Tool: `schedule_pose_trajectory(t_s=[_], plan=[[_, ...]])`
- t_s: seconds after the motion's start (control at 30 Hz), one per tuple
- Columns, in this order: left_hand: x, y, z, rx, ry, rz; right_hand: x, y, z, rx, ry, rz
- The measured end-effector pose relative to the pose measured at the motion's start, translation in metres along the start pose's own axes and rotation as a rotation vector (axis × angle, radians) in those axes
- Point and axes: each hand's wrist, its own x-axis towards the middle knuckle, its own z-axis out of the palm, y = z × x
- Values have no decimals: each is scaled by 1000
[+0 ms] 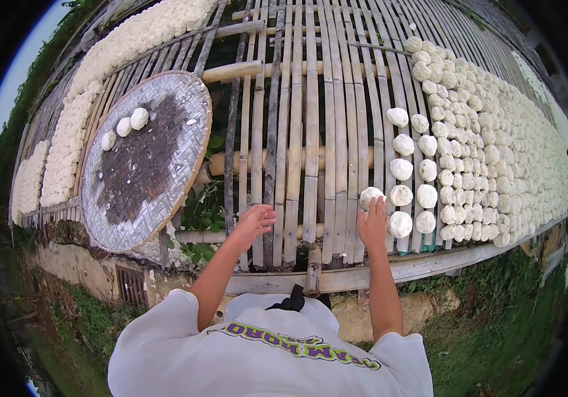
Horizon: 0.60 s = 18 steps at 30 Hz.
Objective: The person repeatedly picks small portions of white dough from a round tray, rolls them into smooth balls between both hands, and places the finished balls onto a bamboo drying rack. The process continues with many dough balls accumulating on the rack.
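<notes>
My right hand [373, 223] has its fingers against a white, dough-like ball [371, 196] on the bamboo slats, just left of two short columns of similar balls [401, 169]. Whether that ball bears fully on the slats is hard to see. Over the slats to the left hovers my left hand [253, 225], holding nothing, its fingers loosely curved and open. Farther left lies a round woven tray [195, 142] with a dark, worn middle. Three white balls [124, 126] sit near its far left side, among small white crumbs.
Dense rows of white lumps [528, 159] cover the right side of the bamboo rack [310, 132]. More lumps [72, 142] line the far left. Wide gaps between the slats show plants below. A bamboo rail [337, 278] runs along the near edge, above a low wall and grass.
</notes>
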Motion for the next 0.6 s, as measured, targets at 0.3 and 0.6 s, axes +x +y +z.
schedule_pose_trajectory(t_s=[0.3,0.6], plan=[[-104,145,-159,-62,73,452,0,-45,-8,-35,112,-7],[44,295,-365,1117,858,1010,-109,-132,26,716,209,406]])
